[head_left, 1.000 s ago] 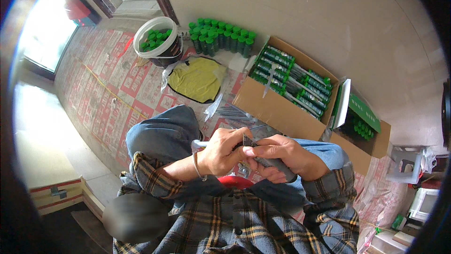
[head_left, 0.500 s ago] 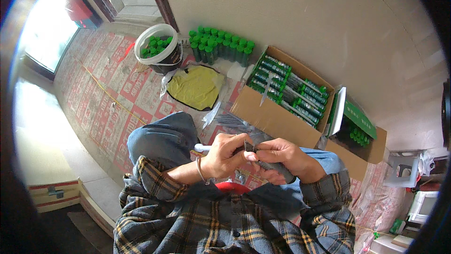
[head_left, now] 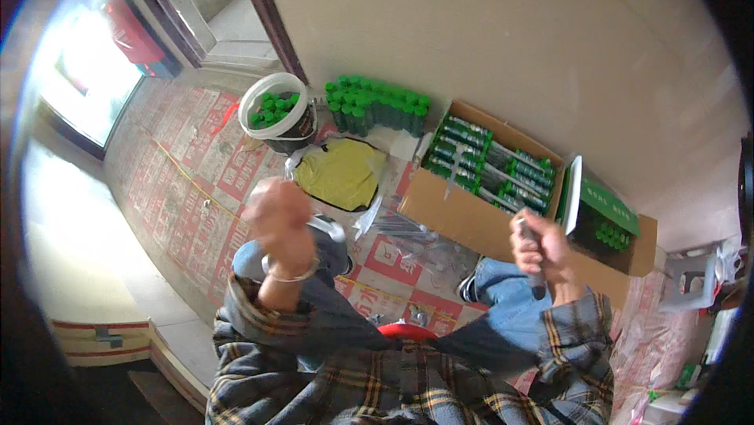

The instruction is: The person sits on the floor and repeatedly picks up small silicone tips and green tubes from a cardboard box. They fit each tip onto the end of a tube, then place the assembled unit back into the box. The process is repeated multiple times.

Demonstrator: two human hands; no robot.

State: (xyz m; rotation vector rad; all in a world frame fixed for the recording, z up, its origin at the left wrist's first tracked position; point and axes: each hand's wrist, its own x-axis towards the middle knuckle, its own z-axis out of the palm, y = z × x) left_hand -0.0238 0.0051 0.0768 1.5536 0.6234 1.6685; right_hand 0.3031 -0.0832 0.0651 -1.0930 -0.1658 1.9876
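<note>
My right hand is closed around a slim dark grey tool, held lengthwise, its lower end sticking out below my fingers. Its exact kind does not show. My left hand, smeared by motion, is raised above my left knee, with a bracelet on the wrist. A white, rounded shape shows beside it; whether my hand holds this shape or it is part of my shoe, I cannot tell. The hands are well apart, the right one just in front of an open cardboard box packed with green-capped tubes.
A white-rimmed bucket holds green-capped bottles, and more such bottles stand along the wall. A yellow cloth with dark edging lies on the printed floor covering. A green box stands at the right. Something red lies between my legs.
My hands have parted from their shared hold: the left has swung up and left, the right has moved right with the grey tool. The view has shifted slightly, and my knees are wider apart.
</note>
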